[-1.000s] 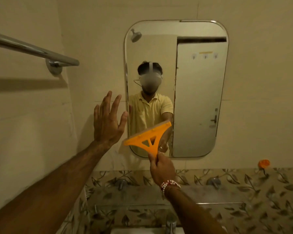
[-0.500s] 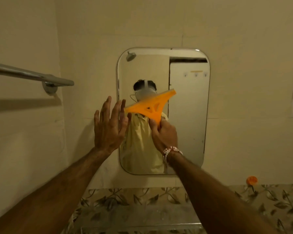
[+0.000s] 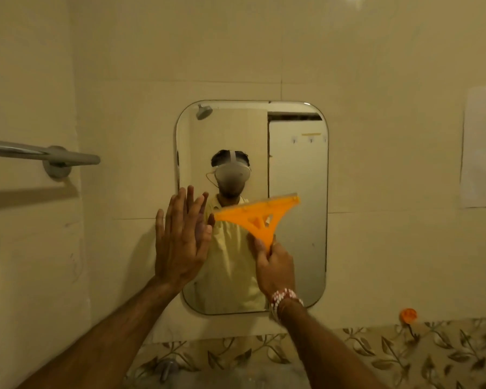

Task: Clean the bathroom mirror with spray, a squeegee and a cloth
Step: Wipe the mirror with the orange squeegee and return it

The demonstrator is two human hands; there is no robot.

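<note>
A rounded rectangular mirror (image 3: 298,169) hangs on the cream tiled wall. My right hand (image 3: 274,266) grips the handle of an orange plastic squeegee (image 3: 260,216), whose blade tilts up to the right in front of the mirror's middle. My left hand (image 3: 181,237) is spread flat with fingers apart at the mirror's left edge, partly over the glass. It holds nothing. No spray bottle or cloth is in view.
A chrome towel bar (image 3: 40,155) sticks out from the left wall. An orange hook (image 3: 408,315) sits on the wall at lower right, above leaf-patterned tiles (image 3: 376,357). A paper sheet (image 3: 481,150) with a drawing hangs at far right. A tap (image 3: 166,369) shows at the bottom.
My right hand has lifted the squeegee from the mirror's bottom edge to its middle. My view has tilted upward, so the mirror sits lower in frame. My left hand stays at the mirror's left edge.
</note>
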